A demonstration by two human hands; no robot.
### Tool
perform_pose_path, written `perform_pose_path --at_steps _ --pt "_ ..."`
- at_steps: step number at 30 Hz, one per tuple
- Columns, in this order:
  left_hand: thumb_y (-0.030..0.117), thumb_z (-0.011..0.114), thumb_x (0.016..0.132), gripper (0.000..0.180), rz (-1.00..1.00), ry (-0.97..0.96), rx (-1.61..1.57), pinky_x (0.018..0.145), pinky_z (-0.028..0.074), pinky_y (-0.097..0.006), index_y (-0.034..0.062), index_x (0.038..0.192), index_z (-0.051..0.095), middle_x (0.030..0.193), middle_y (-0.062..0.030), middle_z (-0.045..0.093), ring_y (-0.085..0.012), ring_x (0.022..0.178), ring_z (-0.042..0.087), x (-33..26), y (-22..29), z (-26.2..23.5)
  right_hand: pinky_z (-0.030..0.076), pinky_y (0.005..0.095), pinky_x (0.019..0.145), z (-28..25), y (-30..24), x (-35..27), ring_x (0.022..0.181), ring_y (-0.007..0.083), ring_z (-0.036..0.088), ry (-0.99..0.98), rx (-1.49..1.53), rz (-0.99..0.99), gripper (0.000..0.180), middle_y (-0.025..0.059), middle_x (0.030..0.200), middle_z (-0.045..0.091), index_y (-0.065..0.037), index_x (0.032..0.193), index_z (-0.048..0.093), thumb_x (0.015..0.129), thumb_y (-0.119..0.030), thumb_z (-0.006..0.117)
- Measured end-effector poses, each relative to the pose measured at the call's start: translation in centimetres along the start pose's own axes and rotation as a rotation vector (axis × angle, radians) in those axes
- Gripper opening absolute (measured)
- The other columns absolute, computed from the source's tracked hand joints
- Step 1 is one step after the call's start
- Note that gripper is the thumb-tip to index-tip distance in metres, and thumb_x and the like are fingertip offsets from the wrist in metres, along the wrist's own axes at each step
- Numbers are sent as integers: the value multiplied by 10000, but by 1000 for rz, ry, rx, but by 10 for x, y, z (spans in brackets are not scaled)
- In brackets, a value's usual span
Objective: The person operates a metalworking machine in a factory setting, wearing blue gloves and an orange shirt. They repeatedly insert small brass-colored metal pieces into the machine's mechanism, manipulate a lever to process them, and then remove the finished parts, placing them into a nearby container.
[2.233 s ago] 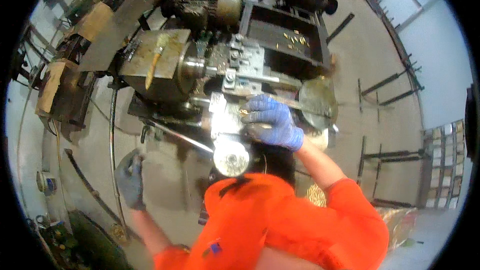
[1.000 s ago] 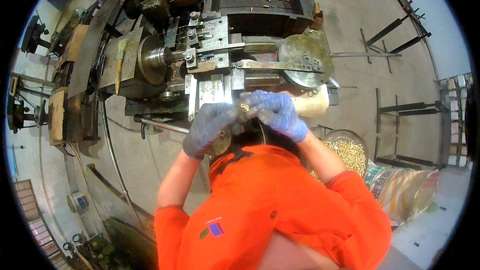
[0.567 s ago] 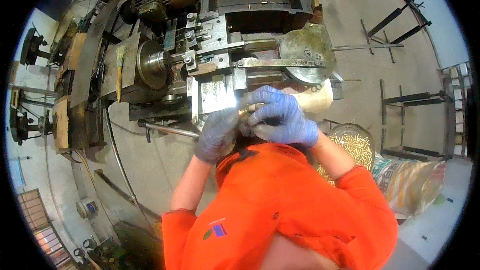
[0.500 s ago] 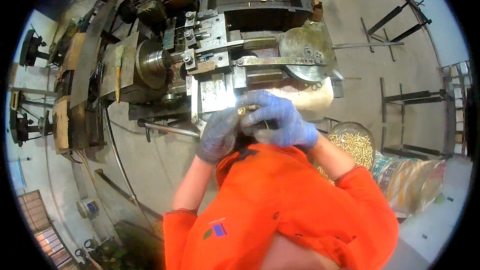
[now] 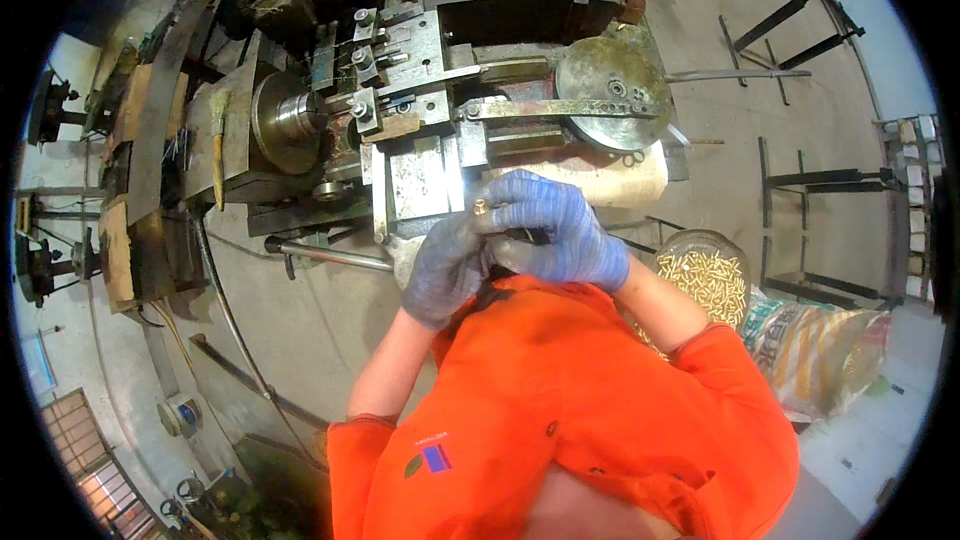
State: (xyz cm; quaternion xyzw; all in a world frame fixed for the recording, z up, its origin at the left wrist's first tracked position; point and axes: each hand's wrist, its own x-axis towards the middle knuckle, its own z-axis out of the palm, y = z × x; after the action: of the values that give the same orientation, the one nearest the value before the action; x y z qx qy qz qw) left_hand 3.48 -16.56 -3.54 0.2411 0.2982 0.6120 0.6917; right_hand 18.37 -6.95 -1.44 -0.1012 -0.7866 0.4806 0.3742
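Observation:
A small brass fitting (image 5: 480,207) stands up between the fingertips of my two gloved hands, close in front of my chest. My left hand (image 5: 445,268), in a grey-blue glove, is closed with its fingertips at the fitting. From the other side my right hand (image 5: 562,230), in a blue glove, curls its fingers in and meets the left at the same piece. The right palm and whatever may lie in it are hidden. Just beyond the hands is the lathe-like machine, with its bright metal slide plate (image 5: 416,183) nearest to them.
A round chuck (image 5: 290,120) is at the machine's left, and a disc with a link bar (image 5: 615,90) at its right. A brush (image 5: 218,150) lies on the housing. Many brass pieces fill a basket (image 5: 703,285) at my right, beside a woven sack (image 5: 820,350).
The brass fitting has turned from facing me to standing upright and risen slightly. My right fingers have drawn in closer to the left hand. The view has shifted a little.

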Motion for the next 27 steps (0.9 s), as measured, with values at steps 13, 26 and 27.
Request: perform_pose_path --at_steps 13,26,27 --pt "127 492 890 249 208 28 495 844 460 -281 -9 1094 531 1028 -94 589 -196 968 564 8 3 1 475 348 782 -6 10 6 898 287 593 -19 5 83 278 132 988 605 -57 948 665 716 -202 714" --pt "177 514 841 306 168 83 584 724 460 -274 11 1094 556 970 -91 596 -157 837 571 -1 23 -28 475 344 770 -19 25 29 868 277 595 -25 -204 25 229 122 958 610 -64 888 671 712 -202 717" --pt "193 519 838 284 144 170 573 665 459 -265 9 1042 593 915 -81 608 -139 773 566 -8 36 -29 476 346 769 -28 32 36 866 274 597 -15 -297 17 219 120 950 610 -65 883 672 711 -192 716"
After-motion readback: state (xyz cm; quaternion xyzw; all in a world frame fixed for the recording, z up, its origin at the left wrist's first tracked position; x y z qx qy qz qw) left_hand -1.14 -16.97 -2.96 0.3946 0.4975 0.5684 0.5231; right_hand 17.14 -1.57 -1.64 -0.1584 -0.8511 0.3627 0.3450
